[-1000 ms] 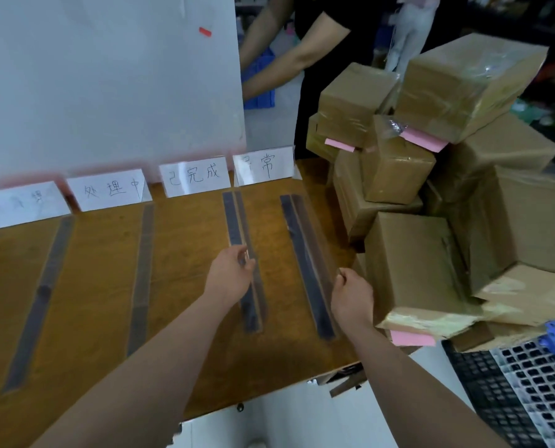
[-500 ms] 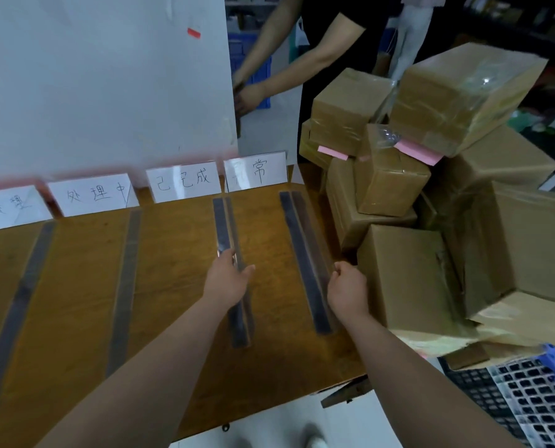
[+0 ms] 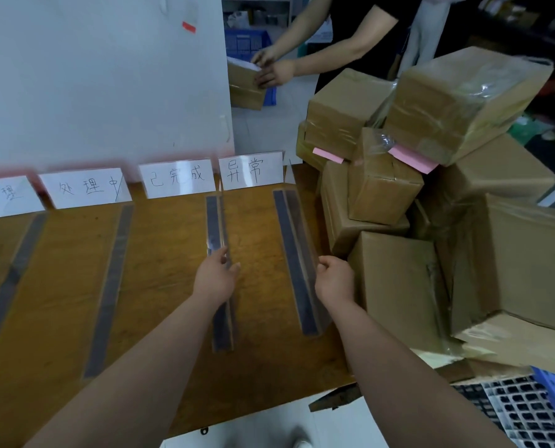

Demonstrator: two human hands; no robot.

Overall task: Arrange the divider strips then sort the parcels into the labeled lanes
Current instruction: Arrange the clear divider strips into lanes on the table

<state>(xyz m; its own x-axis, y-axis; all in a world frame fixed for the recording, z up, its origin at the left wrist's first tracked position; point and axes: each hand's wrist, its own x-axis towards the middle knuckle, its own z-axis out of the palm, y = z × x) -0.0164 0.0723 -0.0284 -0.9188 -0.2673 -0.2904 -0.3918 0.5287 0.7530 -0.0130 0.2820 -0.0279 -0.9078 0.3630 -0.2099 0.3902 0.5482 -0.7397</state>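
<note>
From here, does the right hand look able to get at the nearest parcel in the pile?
Probably yes: the right hand sits beside the nearest parcel with nothing between them, but its fingers pinch the rightmost divider strip and would have to let go first.

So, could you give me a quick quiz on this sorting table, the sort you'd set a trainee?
1. Multiple choice: how many label cards stand along the back of the table? A two, B four, C six.
2. True or false: the parcels are already sorted into the lanes.
3. Short answer: which hand pinches the divider strip nearest the parcels?
Key: 1 B. 2 False: all are piled at the right, none in a lane. 3 The right hand; the left hand grips the next strip over.
</note>
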